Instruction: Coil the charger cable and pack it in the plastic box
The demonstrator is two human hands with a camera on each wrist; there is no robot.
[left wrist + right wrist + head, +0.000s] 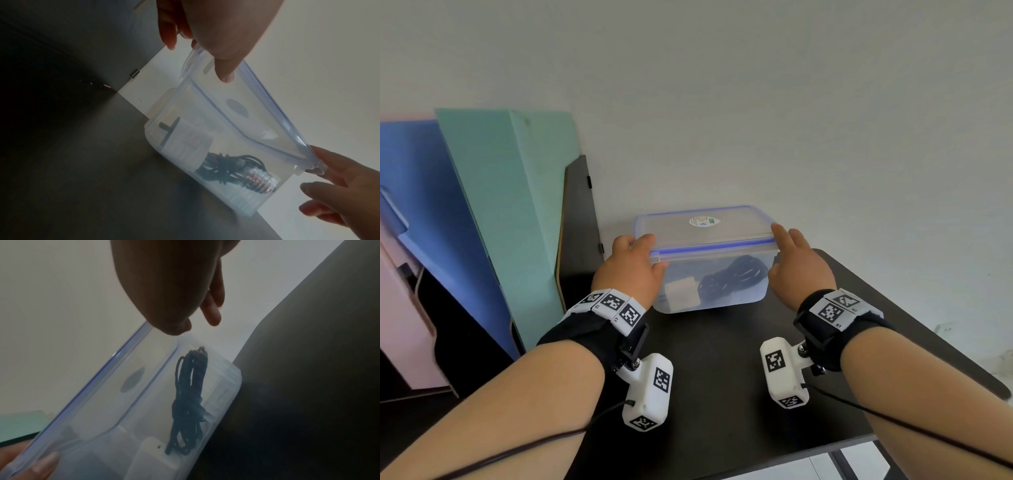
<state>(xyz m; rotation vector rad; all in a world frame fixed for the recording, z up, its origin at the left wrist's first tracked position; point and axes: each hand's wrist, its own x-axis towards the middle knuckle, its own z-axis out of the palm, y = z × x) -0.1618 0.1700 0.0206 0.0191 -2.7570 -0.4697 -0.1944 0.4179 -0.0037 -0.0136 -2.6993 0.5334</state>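
A plain white wall (756, 85) backs my dark desk (715, 359), with blue (421, 212) and green boards (510, 192) leaning at the far left. Moving in from there, my left hand (631, 265) grips the left end of the plastic box (722, 274): fingers curled over the lid (702, 228), thumb on the side clip below. The box stands on the desk near the wall, lid on top. Through its cloudy wall I can see the white charger block (683, 291) at the left and the black charger cable (734, 277) bundled just beside it, both resting on the bottom. At the right end, my right hand (799, 263) has two straight fingers laid on the lid's corner and the thumb low by the right clip; it presses rather than pinches.

I judge the packing done and the sealing under way. The risk is uneven pressure: if one end snaps down first, the opposite corner may ride up and stay unlatched. The light box could also skid toward the wall under a forward push. I cannot tell whether the long-side clips are closed.
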